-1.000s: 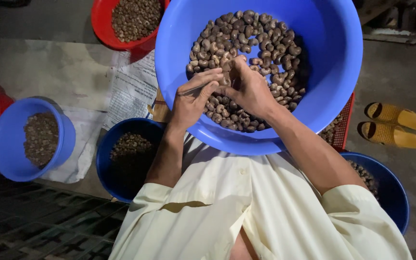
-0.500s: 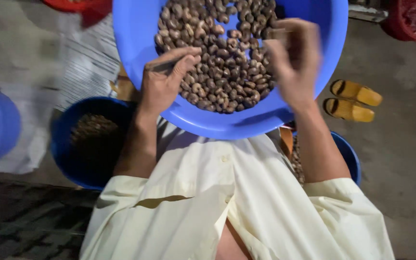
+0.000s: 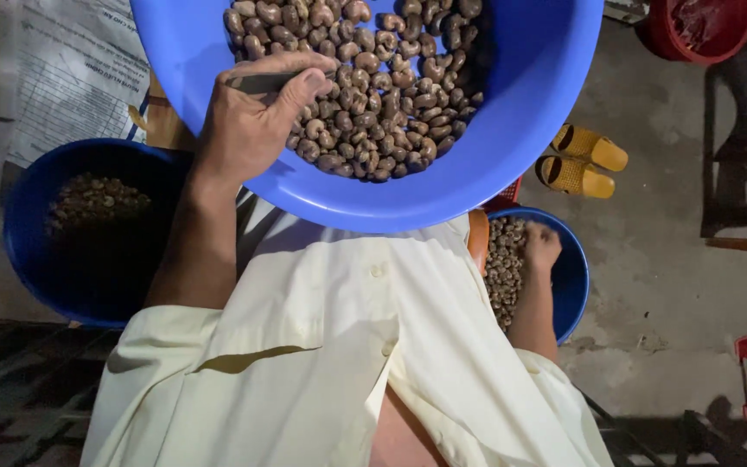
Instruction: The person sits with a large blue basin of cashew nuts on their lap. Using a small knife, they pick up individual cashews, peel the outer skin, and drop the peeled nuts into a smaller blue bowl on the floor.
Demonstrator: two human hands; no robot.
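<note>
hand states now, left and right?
Left hand: closed on a thin dark tool, resting in the big blue basin of nuts.
Right hand: over the small blue bucket; open or closed cannot be told.

Brown curved nuts (image 3: 373,95) heaped in big blue basin (image 3: 529,147)

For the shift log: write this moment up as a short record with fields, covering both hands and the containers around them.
left hand: left hand rests on the nuts in the large blue basin, thumb and fingers closed on a thin grey tool
right hand: right hand down in the small blue bowl, curled over pale nuts; what it holds cannot be seen
basin contents: brown nuts heaped toward the middle
left side: dark blue tub with a little heap of nuts
floor: yellow sandals, red tub
</note>
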